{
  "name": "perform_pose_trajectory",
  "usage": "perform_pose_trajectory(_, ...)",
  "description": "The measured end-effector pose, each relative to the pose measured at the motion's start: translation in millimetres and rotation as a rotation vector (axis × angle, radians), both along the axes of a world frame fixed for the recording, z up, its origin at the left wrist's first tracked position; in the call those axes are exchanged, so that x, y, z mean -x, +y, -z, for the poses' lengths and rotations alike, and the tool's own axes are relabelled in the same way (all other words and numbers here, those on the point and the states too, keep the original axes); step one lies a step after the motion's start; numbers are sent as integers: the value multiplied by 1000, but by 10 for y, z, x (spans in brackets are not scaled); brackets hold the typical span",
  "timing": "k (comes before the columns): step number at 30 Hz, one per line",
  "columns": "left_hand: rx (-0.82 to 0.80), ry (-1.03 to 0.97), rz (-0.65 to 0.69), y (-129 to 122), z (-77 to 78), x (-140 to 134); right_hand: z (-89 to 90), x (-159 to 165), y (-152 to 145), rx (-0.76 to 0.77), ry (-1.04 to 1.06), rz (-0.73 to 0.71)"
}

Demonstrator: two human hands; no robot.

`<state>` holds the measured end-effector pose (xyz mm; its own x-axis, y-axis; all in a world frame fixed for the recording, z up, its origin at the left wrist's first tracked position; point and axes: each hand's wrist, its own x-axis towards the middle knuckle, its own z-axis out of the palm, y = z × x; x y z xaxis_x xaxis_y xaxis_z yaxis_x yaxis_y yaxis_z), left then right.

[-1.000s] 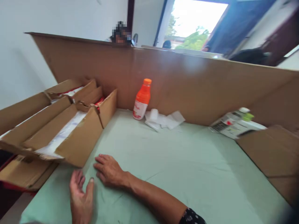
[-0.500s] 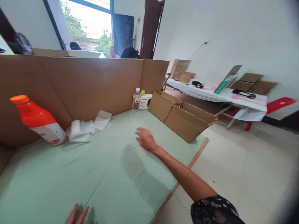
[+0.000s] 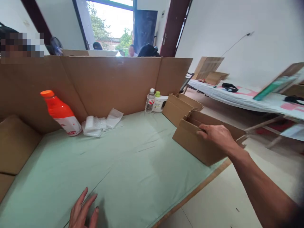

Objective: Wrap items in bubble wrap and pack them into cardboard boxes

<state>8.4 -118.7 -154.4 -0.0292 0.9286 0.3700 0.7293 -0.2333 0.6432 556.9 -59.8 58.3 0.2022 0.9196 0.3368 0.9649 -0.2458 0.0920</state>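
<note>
My right hand [image 3: 217,136] grips the near upper edge of an open cardboard box [image 3: 192,141] at the table's right side. Its fingertips are on the outer wall, and the thumb is mostly hidden. Behind that box stands a second open cardboard box [image 3: 174,110], with a narrow gap between the two. Low in the view, my left hand [image 3: 83,210] hovers over the green tablecloth [image 3: 125,167], its fingers apart and holding nothing.
An orange-red bottle [image 3: 63,114] stands at the left beside folded bubble wrap [image 3: 95,126]. A clear water bottle [image 3: 150,101] and a white bottle with a green cap [image 3: 159,103] are at the back. A cardboard screen [image 3: 114,85] borders the far side; people are visible beyond it.
My right hand has moved from above the cloth to the front box and taken hold of its edge. That box has come away from the one behind. The view has turned left.
</note>
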Motion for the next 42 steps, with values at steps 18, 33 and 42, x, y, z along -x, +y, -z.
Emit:
perform_pose_trajectory(18, 288, -651, -160, 289, -497, 370, 411, 2723, 31, -380, 735, -617)
perform_pose_trajectory(33, 234, -651, -295, 847, -81, 566, 1266, 2938, 1136, 239, 1036, -716)
perform_pose_trajectory(42, 236, -385, -463, 698, 376, 603, 999, 3840, 3296, 70, 232, -969)
